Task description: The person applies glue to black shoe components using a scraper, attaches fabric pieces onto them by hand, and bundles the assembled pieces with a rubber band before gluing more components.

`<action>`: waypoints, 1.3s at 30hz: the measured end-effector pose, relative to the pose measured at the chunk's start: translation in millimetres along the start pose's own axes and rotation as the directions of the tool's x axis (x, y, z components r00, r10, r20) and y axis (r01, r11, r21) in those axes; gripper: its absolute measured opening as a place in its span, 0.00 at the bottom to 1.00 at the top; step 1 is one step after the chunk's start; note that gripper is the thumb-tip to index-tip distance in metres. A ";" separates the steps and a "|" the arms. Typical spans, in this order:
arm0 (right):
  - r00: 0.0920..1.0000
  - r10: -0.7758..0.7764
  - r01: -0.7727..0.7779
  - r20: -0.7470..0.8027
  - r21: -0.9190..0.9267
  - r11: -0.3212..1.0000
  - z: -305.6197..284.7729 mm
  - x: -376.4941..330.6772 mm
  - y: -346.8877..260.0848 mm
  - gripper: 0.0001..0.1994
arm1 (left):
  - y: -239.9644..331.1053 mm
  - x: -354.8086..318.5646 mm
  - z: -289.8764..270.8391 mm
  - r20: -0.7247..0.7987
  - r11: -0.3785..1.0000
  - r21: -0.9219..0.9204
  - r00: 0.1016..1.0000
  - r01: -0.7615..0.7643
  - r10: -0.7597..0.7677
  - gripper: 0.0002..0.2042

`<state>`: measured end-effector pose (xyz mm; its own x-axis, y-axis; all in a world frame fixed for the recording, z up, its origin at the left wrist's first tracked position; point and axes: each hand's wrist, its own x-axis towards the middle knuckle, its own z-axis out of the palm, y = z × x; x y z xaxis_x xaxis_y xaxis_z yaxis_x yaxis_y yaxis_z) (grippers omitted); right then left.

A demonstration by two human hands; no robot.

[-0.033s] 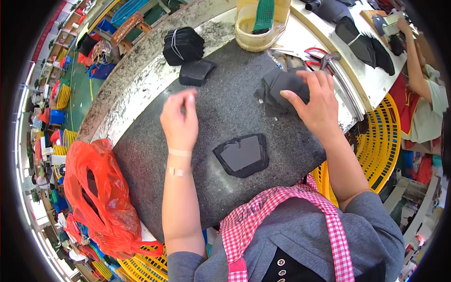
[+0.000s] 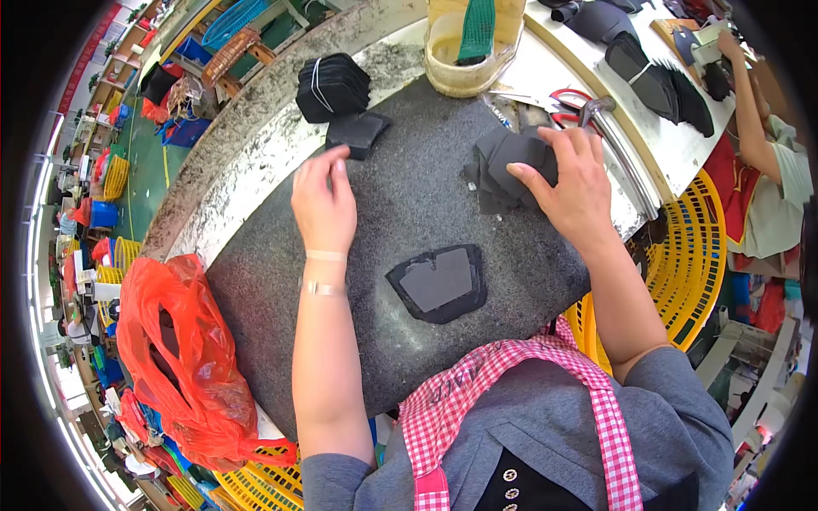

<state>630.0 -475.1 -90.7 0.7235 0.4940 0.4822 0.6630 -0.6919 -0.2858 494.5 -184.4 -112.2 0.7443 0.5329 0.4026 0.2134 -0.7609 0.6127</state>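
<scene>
A dark trapezoid piece with a smaller grey panel on top lies flat on the speckled black mat. To its upper left, my left hand hovers with fingers loosely bent, thumb and forefinger a little apart, nothing visible between them. Just beyond its fingertips lie loose black pieces, beside a tied black stack. My right hand reaches over the right side of a fanned pile of grey pieces. Its thumb and fingers are spread around that pile's edge; the palm hides part of it.
A cream tub with a green mesh strip stands at the far edge. Red-handled scissors and a hammer lie beyond the grey pile. A red plastic bag sits left; a yellow basket stands right. Another person's arm works at far right.
My left hand has turned slightly at the wrist, its forefinger now reaching a little farther up. My right hand stays over the grey pile, almost unmoved.
</scene>
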 end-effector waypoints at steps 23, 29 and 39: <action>0.991 0.041 -0.111 0.127 0.614 0.782 6.8 -9.2 -10.2 0.06 | -19.1 17.8 -20.4 0.404 0.942 0.335 0.901 0.014 -0.157 0.21; 0.945 0.124 -0.326 0.302 0.885 0.333 -1.4 -5.8 13.1 0.08 | 60.8 -25.2 -62.0 0.507 0.690 -0.527 0.835 0.496 -0.213 0.27; 0.860 -0.092 -0.442 0.502 0.823 0.356 -27.6 -14.7 -29.5 0.25 | 93.8 -93.9 -50.9 0.404 0.967 0.158 0.907 -0.199 0.121 0.39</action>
<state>594.6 -476.5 -66.5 0.6575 0.7530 0.0257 0.0744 -0.0309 -0.9968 412.4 -286.9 -57.8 0.9563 0.2418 0.1645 0.1582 -0.9007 0.4046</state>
